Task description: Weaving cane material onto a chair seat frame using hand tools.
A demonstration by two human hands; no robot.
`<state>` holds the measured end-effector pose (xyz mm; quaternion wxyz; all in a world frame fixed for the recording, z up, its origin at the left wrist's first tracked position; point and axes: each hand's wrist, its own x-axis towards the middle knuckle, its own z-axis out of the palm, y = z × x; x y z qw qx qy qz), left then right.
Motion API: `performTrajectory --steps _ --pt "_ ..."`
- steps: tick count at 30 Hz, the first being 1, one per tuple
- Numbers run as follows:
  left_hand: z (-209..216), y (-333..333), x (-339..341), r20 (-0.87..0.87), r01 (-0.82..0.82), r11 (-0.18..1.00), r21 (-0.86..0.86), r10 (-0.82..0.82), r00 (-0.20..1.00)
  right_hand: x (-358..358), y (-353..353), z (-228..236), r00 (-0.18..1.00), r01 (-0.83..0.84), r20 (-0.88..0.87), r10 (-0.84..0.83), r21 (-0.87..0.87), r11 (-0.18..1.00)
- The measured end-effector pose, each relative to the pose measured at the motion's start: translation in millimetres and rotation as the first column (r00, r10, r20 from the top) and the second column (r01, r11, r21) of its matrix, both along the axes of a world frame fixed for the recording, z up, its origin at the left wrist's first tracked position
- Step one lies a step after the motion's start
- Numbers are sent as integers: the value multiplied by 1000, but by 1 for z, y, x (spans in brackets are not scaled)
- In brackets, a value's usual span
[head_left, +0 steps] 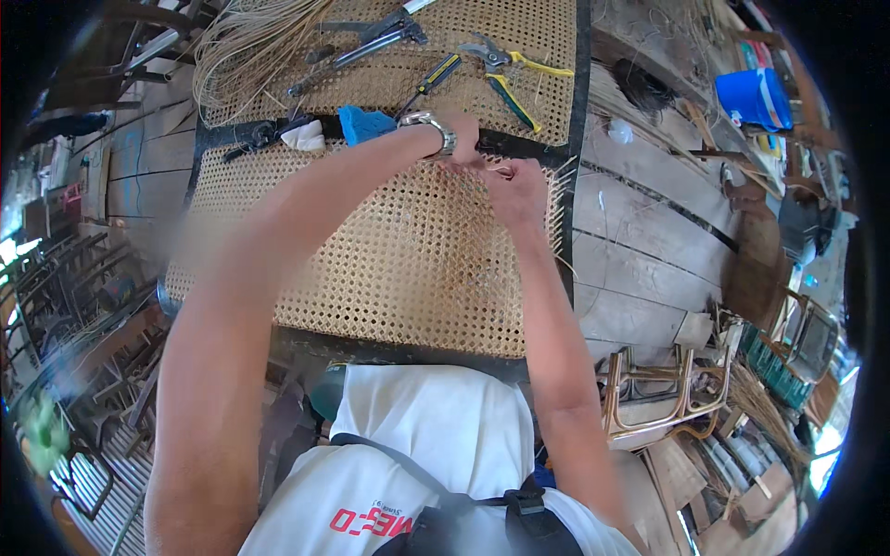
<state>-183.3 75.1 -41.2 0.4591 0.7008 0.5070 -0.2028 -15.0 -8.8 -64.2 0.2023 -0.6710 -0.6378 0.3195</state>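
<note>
**While both hands meet at the far right of a cane panel, the tools lie just beyond**

Because the weave seems to need both hands at one spot, the left hand and right hand sit close together, fingers curled, at the far right of the near cane panel. Whether they grip a strand, or touch each other, I cannot tell. The near cane panel lies flat in front of the person, its far edge along a dark crossbar, which probably braces the work. Loose strand ends stick out along its right side, perhaps left long for pulling.

Two cane panels show, the far cane panel serving as a tool rest, likely to keep everything within reach. On it I count one screwdriver and one pair of yellow-handled shears, its handles spread; at least one hammer-like tool lies further left. The bundle of cane strands is too tangled to count. One blue cloth and one white cloth rest by the crossbar. One metal wristwatch is on the left wrist.
</note>
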Motion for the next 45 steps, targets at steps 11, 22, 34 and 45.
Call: performTrajectory --steps 11,22,34,45 --pt "82 10 -34 -60 94 702 706 -72 996 -14 25 28 632 -117 -774 -36 -142 983" --pt "25 -16 -8 -272 281 822 496 -160 949 10 23 3 999 42 -27 -44 -62 997" --pt "15 6 -9 -29 283 849 446 -302 953 9 19 5 998 65 26 -63 -64 996" --pt "3 -10 -11 -2 149 863 482 -168 986 -5 15 -6 999 -30 41 26 123 992"
